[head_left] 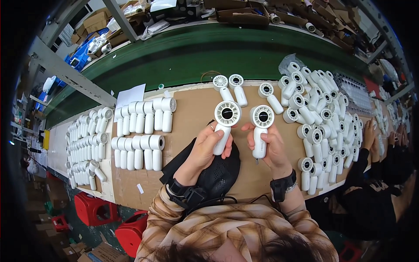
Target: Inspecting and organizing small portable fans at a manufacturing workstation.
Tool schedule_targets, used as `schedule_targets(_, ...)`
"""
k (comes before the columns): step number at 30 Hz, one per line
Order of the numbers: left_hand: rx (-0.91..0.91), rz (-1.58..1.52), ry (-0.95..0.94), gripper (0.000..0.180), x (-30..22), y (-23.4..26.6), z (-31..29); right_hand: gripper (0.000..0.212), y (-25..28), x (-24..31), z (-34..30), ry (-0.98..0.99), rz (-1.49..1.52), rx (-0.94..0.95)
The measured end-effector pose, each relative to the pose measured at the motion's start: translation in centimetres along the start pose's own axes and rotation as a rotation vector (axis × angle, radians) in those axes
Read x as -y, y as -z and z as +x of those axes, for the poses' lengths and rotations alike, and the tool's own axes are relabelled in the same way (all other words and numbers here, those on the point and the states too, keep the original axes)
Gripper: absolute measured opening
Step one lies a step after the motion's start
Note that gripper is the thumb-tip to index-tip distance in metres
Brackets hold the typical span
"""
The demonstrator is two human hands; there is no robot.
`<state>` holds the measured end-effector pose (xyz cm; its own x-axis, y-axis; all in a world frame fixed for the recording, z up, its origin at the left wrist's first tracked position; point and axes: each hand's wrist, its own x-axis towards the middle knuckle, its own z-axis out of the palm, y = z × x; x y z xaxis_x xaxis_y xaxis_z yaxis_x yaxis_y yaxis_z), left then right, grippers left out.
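Note:
My left hand [208,143] grips a white handheld fan [223,139] by its handle, the round grille with a black centre facing up. In my right hand [271,146] is a second handheld fan [260,142], held upright by the handle next to the first. Both are raised over the brown cardboard surface [187,102]. Beyond my hands lie three loose fans, one of them a white fan [273,101] to the right. A big pile of fans [321,126] spreads on my right. Fans stand in two neat rows [139,148] on my left.
More rows of fans [89,139] sit at far left. Across the back runs a green conveyor belt [187,56]. A black mesh item [224,172] lies close under my left hand. Red stools [94,208] stand at lower left. Another person's hand [370,135] is at the right.

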<state>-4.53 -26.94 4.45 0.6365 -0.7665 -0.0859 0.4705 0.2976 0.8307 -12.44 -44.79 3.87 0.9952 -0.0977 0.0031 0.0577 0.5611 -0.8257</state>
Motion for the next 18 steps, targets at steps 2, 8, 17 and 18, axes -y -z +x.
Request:
schedule_targets(2,-0.004,0.018,-0.011,0.032,0.1,0.06,-0.01,0.051,-0.09,0.1,-0.08,0.009,-0.001,0.014)
schedule_targets(8,-0.024,0.04,-0.07,0.028,0.26,-0.45,-0.18,0.059,-0.76,0.5,-0.23,0.023,-0.001,0.025)
schedule_targets(17,-0.032,0.093,-0.098,0.027,0.16,-0.29,-0.14,0.065,-0.17,0.5,-0.4,0.035,-0.031,0.047)
schedule_targets(18,-0.022,0.092,-0.093,0.027,0.16,-0.31,-0.1,0.065,-0.27,0.36,-0.27,0.039,-0.033,0.065)
